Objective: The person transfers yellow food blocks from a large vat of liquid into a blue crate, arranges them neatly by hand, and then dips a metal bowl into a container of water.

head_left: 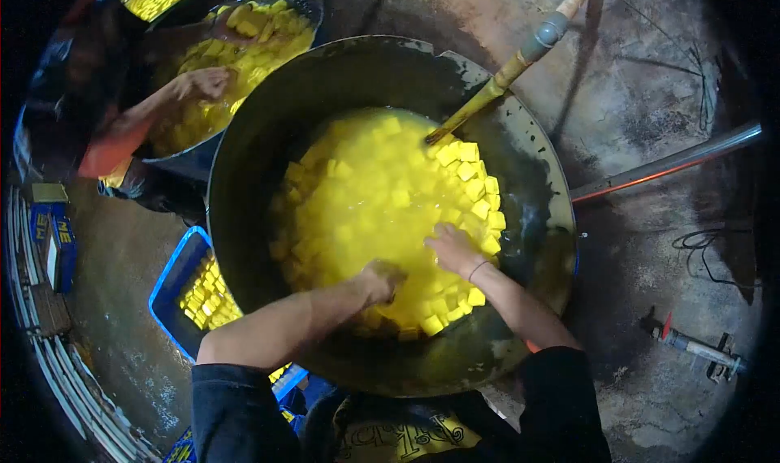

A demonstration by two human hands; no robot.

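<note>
A big dark metal wok (pixel 268 130) holds yellow liquid full of yellow cubes (pixel 470 170). My left hand (pixel 379 279) is dipped into the liquid near the wok's front, fingers hidden under the surface. My right hand (pixel 452 248) rests flat on the cubes just right of it, fingers spread, a thin band on the wrist. Whether either hand holds cubes is hidden by the liquid. A long wooden-handled tool (pixel 520 61) leans into the wok from the upper right.
Another person's hand (pixel 203 82) reaches into a second wok (pixel 236 32) of yellow cubes at the upper left. A blue crate (pixel 175 276) with cubes sits left of my wok. Metal pipe (pixel 674 162) at right, stained concrete floor around.
</note>
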